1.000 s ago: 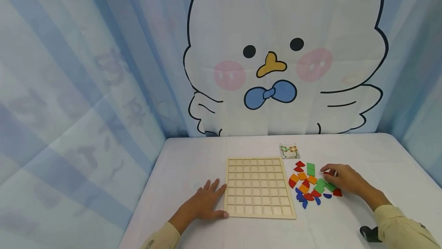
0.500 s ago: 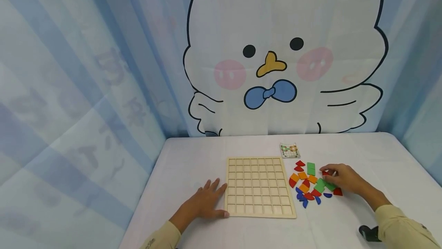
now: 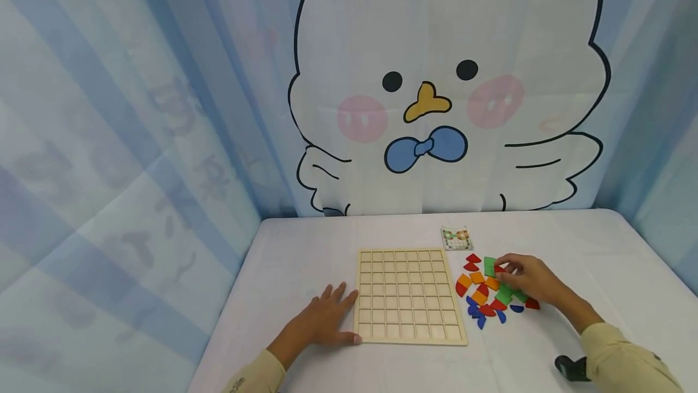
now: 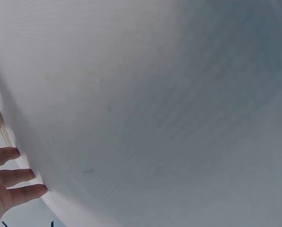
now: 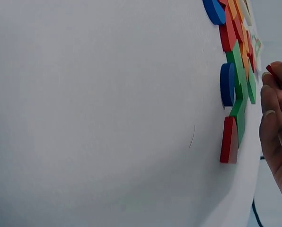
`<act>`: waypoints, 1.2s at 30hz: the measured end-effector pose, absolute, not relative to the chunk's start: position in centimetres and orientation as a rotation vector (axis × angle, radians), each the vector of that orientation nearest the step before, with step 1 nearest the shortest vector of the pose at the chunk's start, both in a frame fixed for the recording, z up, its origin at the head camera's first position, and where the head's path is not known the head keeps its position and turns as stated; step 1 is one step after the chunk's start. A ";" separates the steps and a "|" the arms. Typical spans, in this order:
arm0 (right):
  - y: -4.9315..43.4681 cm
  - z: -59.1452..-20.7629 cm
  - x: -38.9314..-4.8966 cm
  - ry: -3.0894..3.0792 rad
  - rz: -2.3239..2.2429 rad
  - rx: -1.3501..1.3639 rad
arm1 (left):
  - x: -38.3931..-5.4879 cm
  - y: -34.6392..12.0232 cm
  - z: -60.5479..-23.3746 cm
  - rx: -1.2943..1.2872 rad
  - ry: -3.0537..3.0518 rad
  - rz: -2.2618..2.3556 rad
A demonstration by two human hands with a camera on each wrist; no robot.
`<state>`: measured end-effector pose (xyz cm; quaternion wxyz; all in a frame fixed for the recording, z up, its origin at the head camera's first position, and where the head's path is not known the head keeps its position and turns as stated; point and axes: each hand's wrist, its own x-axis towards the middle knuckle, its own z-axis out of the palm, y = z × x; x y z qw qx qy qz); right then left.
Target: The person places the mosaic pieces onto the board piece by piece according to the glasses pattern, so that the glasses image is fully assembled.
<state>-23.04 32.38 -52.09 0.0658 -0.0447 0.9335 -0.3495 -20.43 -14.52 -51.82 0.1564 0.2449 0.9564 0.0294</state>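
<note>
A pale wooden grid board (image 3: 407,296) with shallow square cells lies on the white table. My left hand (image 3: 328,319) rests flat at the board's left edge, fingers spread, thumb at the near left corner; its fingers (image 4: 20,177) also show in the left wrist view. My right hand (image 3: 530,278) pinches a red piece (image 3: 499,269) between thumb and fingertips, over the right part of the loose pieces. In the right wrist view that red piece (image 5: 272,71) sticks out between the fingertips. Beneath lie green pieces (image 3: 504,294) and a blue half-round piece (image 5: 227,85).
Orange squares (image 3: 477,278), red wedges (image 3: 473,258) and blue pieces (image 3: 473,310) lie scattered right of the board. A small printed pattern card (image 3: 457,238) lies beyond them. Something black (image 3: 571,369) shows beside the right sleeve. A curtain with a cartoon bird (image 3: 425,145) hangs behind the table.
My right hand has moved a little to the left with the red piece, toward the green squares. The left hand has stayed at the board's edge.
</note>
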 end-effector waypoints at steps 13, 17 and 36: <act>29.3 -52.0 -23.3 2.785 -1.159 -0.176 | -20.2 -14.4 -51.6 0.715 2.741 0.094; 28.3 -52.0 -23.5 2.747 -1.195 -0.150 | -20.2 -14.4 -51.6 0.707 2.744 0.095; 24.1 -53.5 -26.8 2.808 -1.209 -0.377 | -20.3 -14.8 -52.1 0.700 2.752 0.130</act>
